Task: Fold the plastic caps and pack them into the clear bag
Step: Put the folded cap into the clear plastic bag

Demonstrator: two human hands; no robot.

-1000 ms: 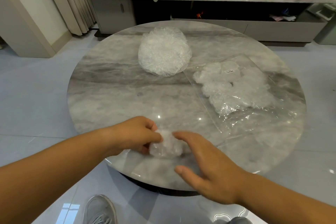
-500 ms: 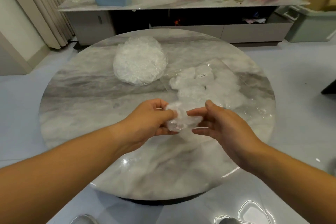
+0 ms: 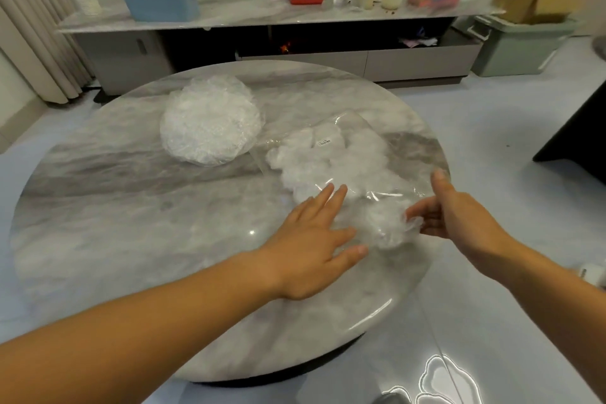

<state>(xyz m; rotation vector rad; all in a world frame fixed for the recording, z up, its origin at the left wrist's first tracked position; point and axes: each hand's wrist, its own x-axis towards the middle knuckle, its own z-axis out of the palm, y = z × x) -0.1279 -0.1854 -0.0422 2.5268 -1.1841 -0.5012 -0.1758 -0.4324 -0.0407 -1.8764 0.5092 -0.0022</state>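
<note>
folded cap [image 3: 388, 228]: crumpled white wad, at near end of clear bag [image 3: 354, 154] on table [image 3: 131, 239]. right hand [image 3: 459, 216] curls fingers on it. vs 0.5 s ago: left hand [image 3: 311, 243] is off it, flat, fingers spread.

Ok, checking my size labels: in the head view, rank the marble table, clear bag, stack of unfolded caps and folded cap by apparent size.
1. marble table
2. clear bag; nearer than the stack, so unsure
3. stack of unfolded caps
4. folded cap, in the right hand
</note>
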